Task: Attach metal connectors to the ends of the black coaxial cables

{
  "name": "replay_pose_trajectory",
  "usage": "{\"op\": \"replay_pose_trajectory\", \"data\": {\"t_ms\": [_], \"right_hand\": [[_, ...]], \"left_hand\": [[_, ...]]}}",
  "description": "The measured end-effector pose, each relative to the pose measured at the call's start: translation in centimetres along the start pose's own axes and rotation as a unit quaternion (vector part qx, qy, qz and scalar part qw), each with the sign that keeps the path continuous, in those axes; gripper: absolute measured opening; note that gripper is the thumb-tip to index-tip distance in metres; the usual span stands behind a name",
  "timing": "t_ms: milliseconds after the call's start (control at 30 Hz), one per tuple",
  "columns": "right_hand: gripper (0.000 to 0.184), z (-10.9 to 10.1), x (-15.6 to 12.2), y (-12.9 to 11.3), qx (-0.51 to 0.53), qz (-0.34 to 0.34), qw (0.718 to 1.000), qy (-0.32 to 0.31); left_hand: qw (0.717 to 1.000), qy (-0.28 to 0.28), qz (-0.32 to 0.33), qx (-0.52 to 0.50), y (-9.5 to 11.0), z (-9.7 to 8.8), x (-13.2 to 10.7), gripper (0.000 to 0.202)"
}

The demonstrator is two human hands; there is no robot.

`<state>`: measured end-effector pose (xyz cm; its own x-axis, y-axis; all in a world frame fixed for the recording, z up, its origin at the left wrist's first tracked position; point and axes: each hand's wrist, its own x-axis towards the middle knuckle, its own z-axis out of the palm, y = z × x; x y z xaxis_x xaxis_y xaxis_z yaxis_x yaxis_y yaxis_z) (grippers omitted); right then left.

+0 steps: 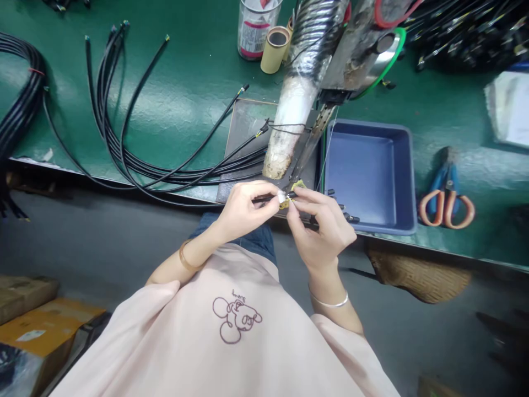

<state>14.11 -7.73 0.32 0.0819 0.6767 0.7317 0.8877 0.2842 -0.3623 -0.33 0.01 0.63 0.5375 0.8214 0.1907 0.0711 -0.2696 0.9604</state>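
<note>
My left hand [247, 208] is closed in a pinch on the end of a black cable [184, 205], with a small white piece at its fingertips. My right hand [323, 225] meets it fingertip to fingertip, closed on a small black part [291, 194] at the cable's end; its exact kind is too small to make out. Just above the hands is the tip of a thin metal arm [311, 144], a soldering iron by its look, with a yellow sponge-like piece [298, 185] close by. Short black pieces [351, 218] show beside my right fingers.
A foil-wrapped duct [295, 94] comes down over the grey mat [248, 118]. Right of it are a blue tray [363, 165] and orange-handled pliers [447, 190]. Cable coils [20, 110] lie left; a plastic tub [257, 30], a cardboard tube [275, 51] and dark cable bundles [475, 33] stand behind.
</note>
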Motion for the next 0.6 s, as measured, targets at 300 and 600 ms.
{"op": "replay_pose_trajectory", "data": {"t_ms": [300, 600], "right_hand": [[0.022, -0.29, 0.08, 0.26, 0.001, -0.039, 0.999, -0.028], [0.019, -0.55, -0.08, 0.51, -0.035, -0.067, 0.997, -0.033]], "left_hand": [[0.988, -0.05, -0.083, -0.117, -0.51, -0.48, 0.37, 0.012], [0.972, -0.095, -0.138, -0.166, -0.45, -0.83, 0.68, 0.014]]}}
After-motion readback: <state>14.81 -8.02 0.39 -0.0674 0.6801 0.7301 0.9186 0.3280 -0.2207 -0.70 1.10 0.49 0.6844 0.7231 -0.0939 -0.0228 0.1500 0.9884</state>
